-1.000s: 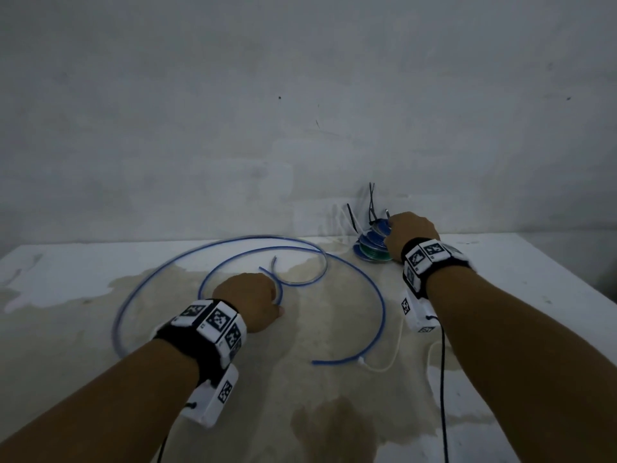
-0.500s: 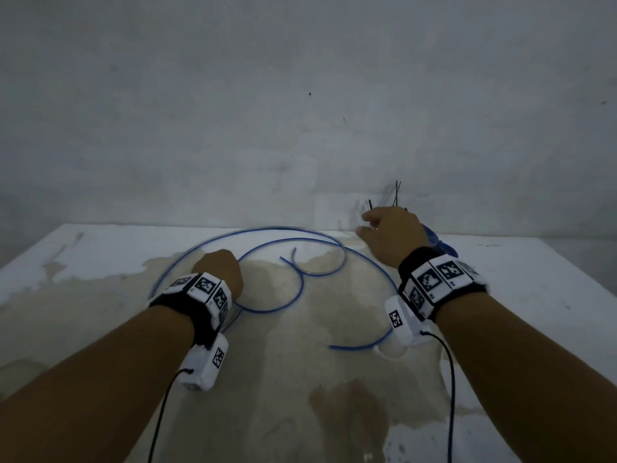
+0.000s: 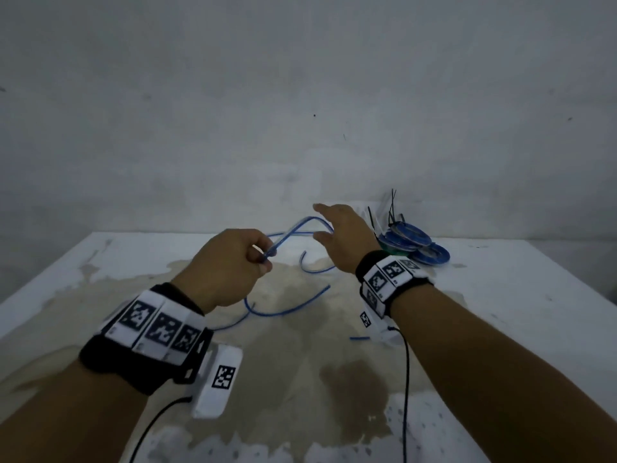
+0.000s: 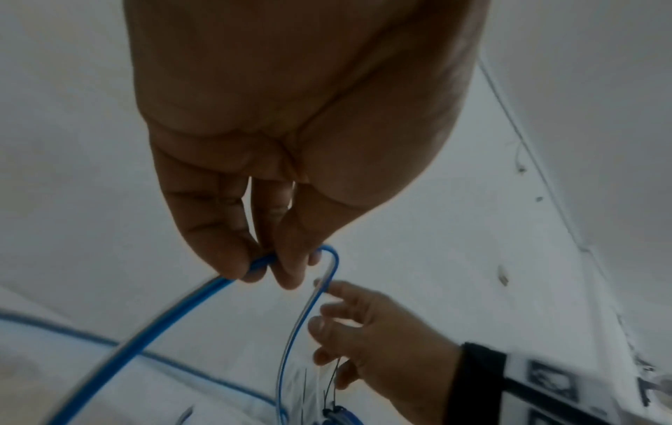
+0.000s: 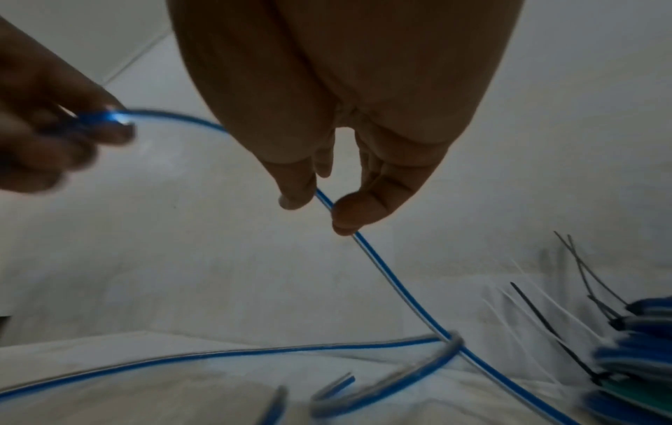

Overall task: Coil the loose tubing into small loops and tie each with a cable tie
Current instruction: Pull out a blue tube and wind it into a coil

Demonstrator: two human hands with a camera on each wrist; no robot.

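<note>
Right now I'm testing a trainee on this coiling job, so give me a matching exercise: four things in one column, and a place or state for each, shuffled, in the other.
Column one:
1. left hand
2. right hand
3. tied coils
4. free tubing end

Column two:
A. piled at the far right of the table
B. pinches the blue tubing in its grip
C. fingers spread, beside the raised loop
D. lies on the stained patch of the tabletop

Pairs: 1-B, 2-C, 3-A, 4-D.
</note>
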